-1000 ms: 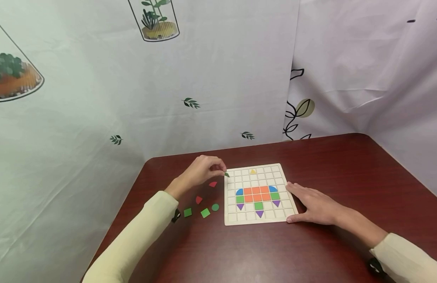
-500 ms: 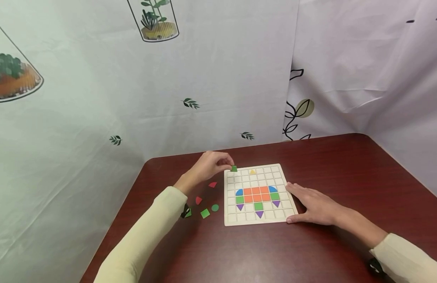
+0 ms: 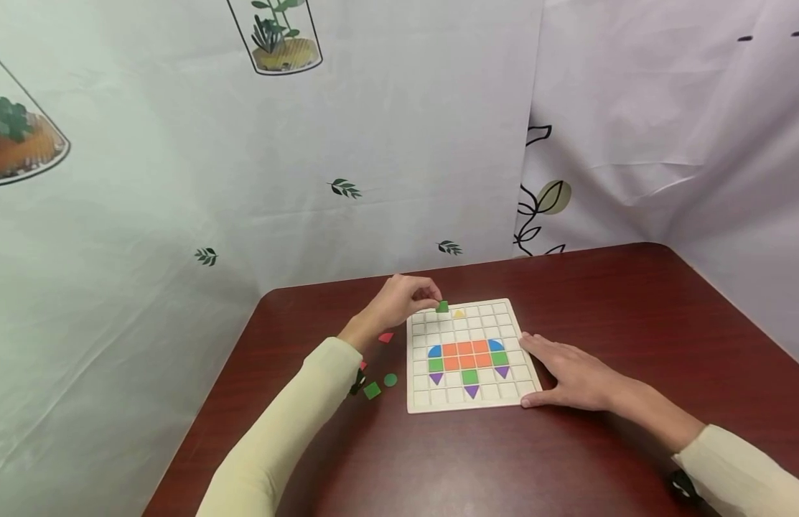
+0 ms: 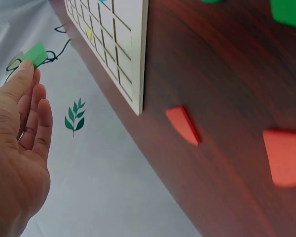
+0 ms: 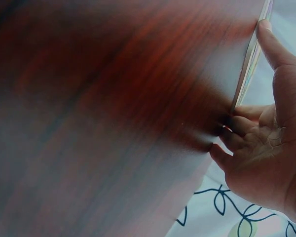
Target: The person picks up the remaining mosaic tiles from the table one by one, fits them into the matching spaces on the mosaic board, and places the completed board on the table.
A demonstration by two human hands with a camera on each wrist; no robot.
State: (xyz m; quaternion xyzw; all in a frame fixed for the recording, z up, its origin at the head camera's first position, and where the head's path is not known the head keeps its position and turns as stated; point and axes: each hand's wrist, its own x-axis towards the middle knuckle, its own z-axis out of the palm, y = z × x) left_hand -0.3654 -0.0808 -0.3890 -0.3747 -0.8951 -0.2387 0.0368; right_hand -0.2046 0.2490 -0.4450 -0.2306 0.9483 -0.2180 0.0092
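My left hand (image 3: 402, 300) pinches a green square tile (image 3: 442, 306) between thumb and fingertips, over the far-left part of a white gridded board (image 3: 431, 397). In the left wrist view the same green tile (image 4: 35, 54) sticks out past the thumb. On the board lie orange squares (image 3: 465, 355), blue quarter circles, green squares and purple triangles, with a yellow triangle (image 3: 459, 314) near the far edge. My right hand (image 3: 580, 377) rests at the board's right edge, fingers and thumb extended and touching it. The right wrist view shows the thumb against the board's side (image 5: 246, 69).
Left of the board lie a loose green square (image 3: 372, 390), a green circle (image 3: 390, 380) and a red quarter-circle piece (image 3: 385, 337). Another red piece (image 4: 286, 157) is partly hidden by the left wrist in the head view. A printed cloth (image 3: 399, 129) hangs behind the table.
My left hand has moved right with the green tile, from the board's far-left corner to near the yellow triangle. The right hand and the board stay in place.
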